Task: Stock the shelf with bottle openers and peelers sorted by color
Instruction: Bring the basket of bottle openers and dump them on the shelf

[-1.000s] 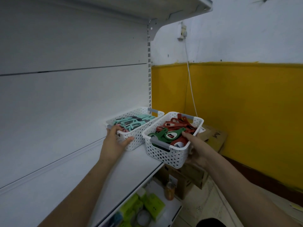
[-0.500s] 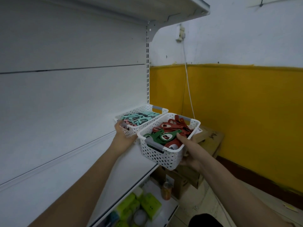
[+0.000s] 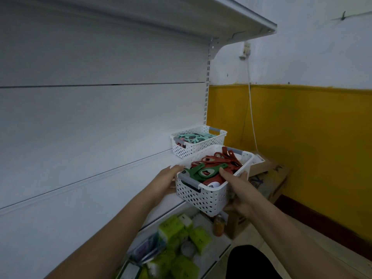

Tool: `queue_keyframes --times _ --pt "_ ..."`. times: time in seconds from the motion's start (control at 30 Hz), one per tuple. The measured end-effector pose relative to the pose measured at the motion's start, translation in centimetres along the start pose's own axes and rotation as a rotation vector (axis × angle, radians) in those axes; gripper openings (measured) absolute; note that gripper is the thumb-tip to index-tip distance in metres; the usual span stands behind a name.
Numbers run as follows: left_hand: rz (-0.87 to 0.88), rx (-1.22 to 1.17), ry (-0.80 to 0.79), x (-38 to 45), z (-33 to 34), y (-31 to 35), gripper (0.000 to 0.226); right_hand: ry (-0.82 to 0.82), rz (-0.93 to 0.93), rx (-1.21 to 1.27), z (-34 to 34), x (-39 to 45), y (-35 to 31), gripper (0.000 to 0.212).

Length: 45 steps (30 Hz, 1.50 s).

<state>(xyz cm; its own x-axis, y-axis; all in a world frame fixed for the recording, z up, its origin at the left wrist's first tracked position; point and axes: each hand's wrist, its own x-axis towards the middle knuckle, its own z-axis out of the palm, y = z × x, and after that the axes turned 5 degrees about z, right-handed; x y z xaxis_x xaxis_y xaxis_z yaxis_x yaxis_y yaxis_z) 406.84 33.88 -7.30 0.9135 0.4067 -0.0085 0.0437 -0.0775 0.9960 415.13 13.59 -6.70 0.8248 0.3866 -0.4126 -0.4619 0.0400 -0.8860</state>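
1. The left hand [image 3: 168,179] presses its fingers against the near basket's [image 3: 203,195] left wall, and the right hand [image 3: 236,185] clamps the right wall, thumb hooked over the rim and fingers under the base. Both grips are closed on the basket.
2. The basket is tilted, its near end overhanging the shelf [image 3: 100,198] edge. To seat it well, level it first, then slide it away from the grips until the whole base rests on the shelf.
3. Between the grips lie red openers [image 3: 219,164] and, at the near end, green openers [image 3: 201,171]. These colours are mixed, so sorting probably remains.
4. Beyond the grips, against the back panel, stands a second basket [image 3: 198,144] holding teal pieces [image 3: 193,137]. Whether they are peelers or openers I cannot tell.
5. Leave a gap between the two baskets.
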Motion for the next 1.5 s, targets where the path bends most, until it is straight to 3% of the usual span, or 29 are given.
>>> queue_keyframes --times 0.13,0.3,0.43,0.53,0.67,0.8,0.93,1.03,1.2,1.43,1.5 --pt "-0.003 -0.023 -0.017 -3.2 -3.0 0.0 0.019 -0.090 0.030 -0.104 1.4 -1.6 0.7 0.106" --pt "-0.014 -0.018 -0.002 -6.8 -7.4 -0.1 0.036 -0.208 0.074 -0.255 5.1 -2.2 1.6 0.098" --pt "-0.014 0.023 0.113 -8.0 -9.7 -0.4 0.035 -0.283 0.076 -0.352 8.2 -1.6 1.0 0.077" --pt "0.014 0.119 0.178 -8.1 -10.5 -0.5 0.035 -0.339 0.078 -0.407 10.0 -0.2 -0.3 0.049" --pt "0.174 0.324 0.244 -7.4 -11.0 -0.8 0.049 -0.360 0.075 -0.476 11.6 2.7 -1.9 0.031" --pt "0.347 0.701 0.187 -6.1 -10.7 -0.8 0.053 -0.357 0.076 -0.520 12.5 4.8 -3.7 0.035" --pt "0.366 0.808 0.013 -4.3 -10.1 -0.2 0.056 -0.369 0.048 -0.563 12.8 6.9 -5.7 0.046" --pt "0.334 0.826 -0.029 -2.8 -9.3 -0.1 0.063 -0.378 0.031 -0.583 13.0 7.9 -7.1 0.049" --pt "0.330 0.943 0.023 0.5 -8.1 0.4 0.081 -0.421 0.013 -0.548 13.3 8.3 -8.5 0.039" --pt "0.303 0.738 0.191 4.1 -4.7 1.5 0.096 -0.448 -0.039 -0.480 14.8 9.2 -8.5 0.045" --pt "0.301 0.711 0.221 4.5 -4.7 1.0 0.090 -0.437 -0.051 -0.446 15.0 9.5 -8.3 0.046"
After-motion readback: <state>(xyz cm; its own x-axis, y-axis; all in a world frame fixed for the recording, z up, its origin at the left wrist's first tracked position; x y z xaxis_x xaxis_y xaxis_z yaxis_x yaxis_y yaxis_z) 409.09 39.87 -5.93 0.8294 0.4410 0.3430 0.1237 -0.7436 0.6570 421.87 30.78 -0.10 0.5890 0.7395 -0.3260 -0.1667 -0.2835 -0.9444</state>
